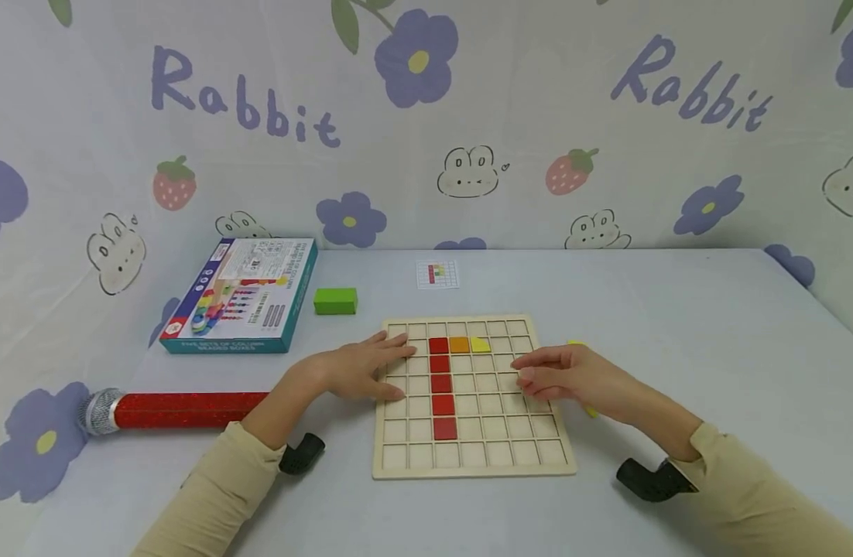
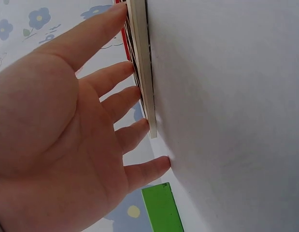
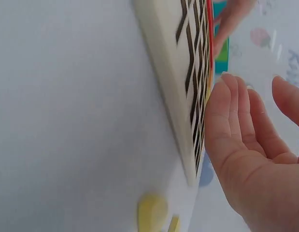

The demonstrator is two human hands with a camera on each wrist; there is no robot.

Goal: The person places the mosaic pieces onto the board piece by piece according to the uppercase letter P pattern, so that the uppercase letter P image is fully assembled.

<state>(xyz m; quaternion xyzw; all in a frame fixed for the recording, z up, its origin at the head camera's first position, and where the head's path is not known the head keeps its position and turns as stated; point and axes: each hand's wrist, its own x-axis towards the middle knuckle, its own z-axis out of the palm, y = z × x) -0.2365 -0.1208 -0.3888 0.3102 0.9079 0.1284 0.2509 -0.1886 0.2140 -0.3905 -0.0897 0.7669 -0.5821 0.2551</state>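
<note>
A wooden grid board (image 1: 475, 472) lies flat on the table in front of me. A column of several red square tiles (image 1: 440, 383) fills part of it, with an orange tile (image 1: 459, 345) and a yellow tile (image 1: 479, 345) beside the top one. My left hand (image 1: 357, 368) rests on the board's left edge, fingers spread; the little finger reaches past the rim in the left wrist view. Over the board's right side hovers my right hand (image 1: 569, 375), fingers loosely bent. Nothing shows between its thumb and fingers in the right wrist view.
Yellow pieces (image 3: 151, 212) lie right of the board, partly hidden by my right hand in the head view. A green block (image 1: 336, 302), a small pattern card (image 1: 437, 274) and a toy box (image 1: 241, 294) stand behind. A red microphone (image 1: 176, 410) lies left, beneath my forearm.
</note>
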